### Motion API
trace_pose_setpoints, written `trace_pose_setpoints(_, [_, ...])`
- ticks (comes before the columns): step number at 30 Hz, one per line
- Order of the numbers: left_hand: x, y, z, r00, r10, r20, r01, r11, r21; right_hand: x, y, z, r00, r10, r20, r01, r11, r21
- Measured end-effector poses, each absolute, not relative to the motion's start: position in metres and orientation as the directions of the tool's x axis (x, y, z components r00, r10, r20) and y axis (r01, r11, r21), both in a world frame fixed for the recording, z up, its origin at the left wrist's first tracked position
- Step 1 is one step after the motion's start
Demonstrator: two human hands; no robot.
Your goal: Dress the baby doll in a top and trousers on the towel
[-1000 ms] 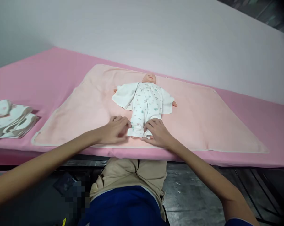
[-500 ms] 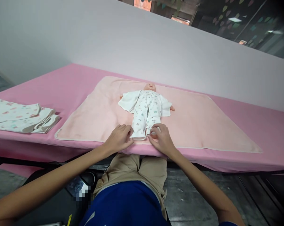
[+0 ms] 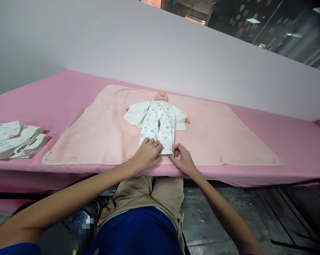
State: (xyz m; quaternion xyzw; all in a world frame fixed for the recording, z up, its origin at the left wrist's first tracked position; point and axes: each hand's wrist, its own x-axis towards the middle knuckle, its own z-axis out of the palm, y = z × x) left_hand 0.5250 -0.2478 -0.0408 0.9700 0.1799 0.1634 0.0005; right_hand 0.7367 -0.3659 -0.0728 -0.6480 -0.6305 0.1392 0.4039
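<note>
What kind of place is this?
Probably an infant-care training room: a doll in baby trousers lies on a spread pale blanket, folded printed cloths sit on the same pink-covered table, and leaf-shaped decorations dot the window.

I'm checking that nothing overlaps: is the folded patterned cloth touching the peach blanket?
Apart. The head view shows a strip of pink table cover between the folded cloth and the peach blanket's left edge.
</note>
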Motion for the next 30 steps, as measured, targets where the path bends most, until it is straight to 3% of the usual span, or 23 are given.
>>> trace_pose_setpoints(3, [0.515,-0.255,-0.039,0.854,0.369,0.366,0.349,-0.929,0.122,0.735,-0.374,-0.072,0.156,0.887,0.435,0.753,0.179,-0.634])
trace_pose_setpoints(7, [0.497,-0.266,-0.036,0.868,0.347,0.356,0.308,-0.937,0.161,0.738,-0.393,-0.069,0.0,0.876,0.483,0.842,0.261,-0.473])
trace_pose_setpoints(11, [0.478,-0.235,-0.035,0.831,0.423,0.362,0.333,-0.898,0.287,0.757,-0.403,-0.064,-0.016,0.859,0.512,0.904,0.231,-0.36])
trace_pose_setpoints(13, [0.475,-0.195,-0.038,0.765,0.515,0.386,0.404,-0.851,0.335,0.774,-0.388,-0.061,0.04,0.873,0.486,0.916,0.163,-0.367])
trace_pose_setpoints(16, [0.487,-0.121,-0.048,0.677,0.617,0.401,0.532,-0.787,0.313,0.801,-0.334,-0.058,0.105,0.898,0.427,0.921,0.074,-0.384])
trace_pose_setpoints(18, [0.504,-0.08,-0.057,0.743,0.572,0.348,0.49,-0.819,0.3,0.814,-0.288,-0.058,0.095,0.917,0.388,0.915,0.073,-0.398])
trace_pose_setpoints(22, [0.529,-0.043,-0.072,0.882,0.394,0.257,0.279,-0.878,0.389,0.824,-0.219,-0.065,-0.127,0.947,0.295,0.818,0.268,-0.509])
trace_pose_setpoints(27, [0.526,-0.044,-0.073,0.896,0.338,0.287,0.216,-0.899,0.381,0.832,-0.207,-0.079,-0.072,0.935,0.347,0.81,0.258,-0.527])
trace_pose_setpoints(30, [0.522,-0.043,-0.07,0.899,0.354,0.258,0.253,-0.901,0.354,0.839,-0.211,-0.08,-0.044,0.959,0.28,0.83,0.191,-0.523])
